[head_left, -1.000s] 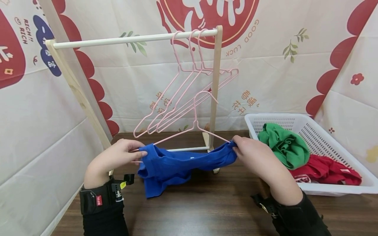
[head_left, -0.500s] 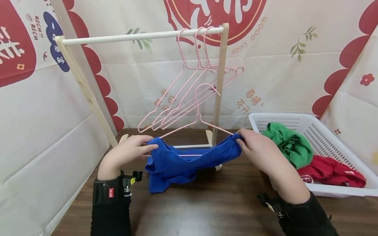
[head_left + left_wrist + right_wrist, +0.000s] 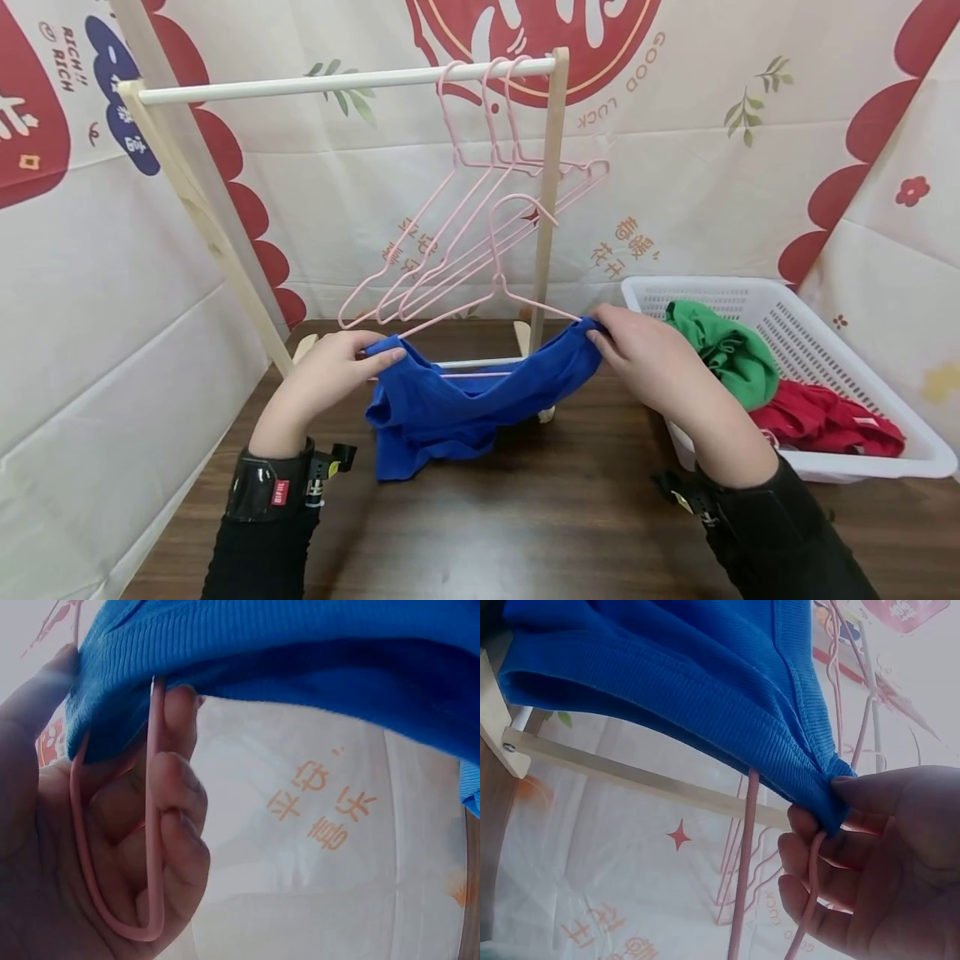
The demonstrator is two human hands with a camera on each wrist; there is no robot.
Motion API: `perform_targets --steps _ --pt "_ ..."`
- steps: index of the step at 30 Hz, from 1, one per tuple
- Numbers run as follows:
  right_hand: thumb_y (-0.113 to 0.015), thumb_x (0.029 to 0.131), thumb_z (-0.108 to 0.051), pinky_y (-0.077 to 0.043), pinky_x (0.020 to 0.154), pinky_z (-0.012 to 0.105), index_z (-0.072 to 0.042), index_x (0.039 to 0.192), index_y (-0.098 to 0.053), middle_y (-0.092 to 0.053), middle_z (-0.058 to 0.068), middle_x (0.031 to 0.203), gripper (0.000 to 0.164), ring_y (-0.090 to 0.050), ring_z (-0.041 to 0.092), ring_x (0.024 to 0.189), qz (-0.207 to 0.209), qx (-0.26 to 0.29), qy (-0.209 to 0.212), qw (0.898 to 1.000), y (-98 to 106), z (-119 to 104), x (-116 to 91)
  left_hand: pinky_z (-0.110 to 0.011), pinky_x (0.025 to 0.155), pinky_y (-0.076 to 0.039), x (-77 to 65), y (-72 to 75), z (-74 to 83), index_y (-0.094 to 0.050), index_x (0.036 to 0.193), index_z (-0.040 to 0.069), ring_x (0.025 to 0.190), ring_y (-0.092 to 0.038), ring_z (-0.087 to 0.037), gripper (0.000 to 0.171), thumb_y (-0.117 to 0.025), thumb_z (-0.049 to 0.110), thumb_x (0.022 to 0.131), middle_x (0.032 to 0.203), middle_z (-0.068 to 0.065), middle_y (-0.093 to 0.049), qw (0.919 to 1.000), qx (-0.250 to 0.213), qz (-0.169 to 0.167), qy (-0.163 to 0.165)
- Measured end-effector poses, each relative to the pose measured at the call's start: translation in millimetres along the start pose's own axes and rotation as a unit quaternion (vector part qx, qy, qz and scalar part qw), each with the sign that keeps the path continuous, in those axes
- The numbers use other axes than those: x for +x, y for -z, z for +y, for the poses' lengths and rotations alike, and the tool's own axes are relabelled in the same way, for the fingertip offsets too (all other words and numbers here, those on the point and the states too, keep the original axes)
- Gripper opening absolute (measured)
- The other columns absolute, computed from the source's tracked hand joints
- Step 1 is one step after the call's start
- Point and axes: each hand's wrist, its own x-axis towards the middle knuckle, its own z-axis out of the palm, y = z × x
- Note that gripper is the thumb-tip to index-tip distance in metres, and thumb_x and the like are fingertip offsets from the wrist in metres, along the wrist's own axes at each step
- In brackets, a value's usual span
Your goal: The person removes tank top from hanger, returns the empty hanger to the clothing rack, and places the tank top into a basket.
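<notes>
A blue garment with ribbed edges (image 3: 465,408) hangs across a pink hanger (image 3: 498,275), whose hook points up and whose lower bar shows in the neck opening. My left hand (image 3: 337,371) pinches the garment's left shoulder between thumb and fingers. In the left wrist view the rounded hanger end (image 3: 150,900) pokes out of the ribbed opening, with the fingers curled around it. My right hand (image 3: 645,350) pinches the other shoulder; in the right wrist view, the hanger's pink wire (image 3: 744,862) comes out of the ribbed opening beside the fingers.
Behind the hands stands a clothes rack with a white rail (image 3: 300,86) and wooden posts (image 3: 550,208). Three pink hangers (image 3: 450,242) hang near its right end. A white basket (image 3: 862,467) at right holds a green garment (image 3: 727,354) and a red garment (image 3: 832,421).
Both hands have raised the hanger and blue garment a little relative to the rack. The garment's neck edge has dropped, so the hanger's lower bar shows. The basket's contents stay as they were.
</notes>
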Motion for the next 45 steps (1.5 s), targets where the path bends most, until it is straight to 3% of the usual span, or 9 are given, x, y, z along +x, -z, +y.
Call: perform_targets --steps 7,14,20,29,39,45 --pt "-0.042 0.096 -0.024 -0.041 0.06 0.039 -0.012 0.099 -0.05 -0.052 0.001 0.076 0.015 -0.047 0.018 0.068 0.004 0.004 0.012 1.0 -1.0 -3.6 4.7 -0.036 0.056 -0.043 -2.6 -6.9 8.4 -0.059 0.106 0.026 0.065 -0.051 -0.015 0.049 -0.042 0.066 0.082 0.074 0.0 -0.056 0.9992 0.032 0.022 -0.01" --pt "-0.041 0.096 -0.026 -0.044 0.066 0.041 -0.011 0.106 -0.05 -0.057 0.005 0.088 0.02 -0.05 0.019 0.076 0.007 0.02 0.012 1.0 -0.8 -11.5 7.8 -0.036 0.062 -0.046 0.1 -16.0 17.5 -0.059 0.11 0.025 0.073 -0.051 -0.014 0.056 -0.039 0.069 0.081 0.086 0.004 -0.06 0.9978 0.048 0.044 -0.011" --pt "-0.043 0.095 -0.023 -0.045 0.069 0.044 -0.011 0.106 -0.051 -0.058 0.007 0.092 0.019 -0.05 0.02 0.08 0.034 0.046 0.005 0.998 -1.1 -17.5 8.3 -0.039 0.072 -0.048 2.0 -21.3 24.3 -0.06 0.111 0.028 0.083 -0.053 -0.011 0.054 -0.038 0.069 0.082 0.101 0.005 -0.062 0.9956 0.056 0.072 -0.021" --pt "-0.044 0.095 -0.026 -0.046 0.078 0.049 -0.012 0.11 -0.054 -0.058 0.008 0.105 0.023 -0.051 0.019 0.092 0.14 0.137 -0.011 0.981 -3.2 -20.9 4.2 -0.039 0.069 -0.048 2.9 -23.8 35.4 -0.057 0.113 0.03 0.079 -0.052 -0.012 0.052 -0.04 0.068 0.082 0.101 0.007 -0.061 0.9959 0.026 0.085 -0.019" --pt "-0.048 0.093 -0.023 -0.047 0.078 0.048 -0.015 0.109 -0.057 -0.059 0.006 0.106 0.02 -0.052 0.017 0.094 0.168 0.165 -0.006 0.972 -1.3 -21.1 0.6 -0.039 0.068 -0.046 -3.3 -15.7 31.7 -0.058 0.107 0.035 0.079 -0.052 -0.012 0.032 -0.049 0.056 0.085 0.098 0.009 -0.061 0.9962 0.001 0.082 -0.031" --pt "-0.055 0.089 -0.019 -0.045 0.066 0.04 -0.015 0.104 -0.061 -0.061 0.005 0.096 0.016 -0.051 0.014 0.079 0.208 0.169 -0.011 0.963 -2.7 -16.6 -0.9 -0.042 0.076 -0.048 -3.2 -13.6 26.0 -0.058 0.106 0.033 0.086 -0.053 -0.011 0.031 -0.054 0.053 0.084 0.102 0.008 -0.059 0.9955 -0.042 0.079 -0.032"
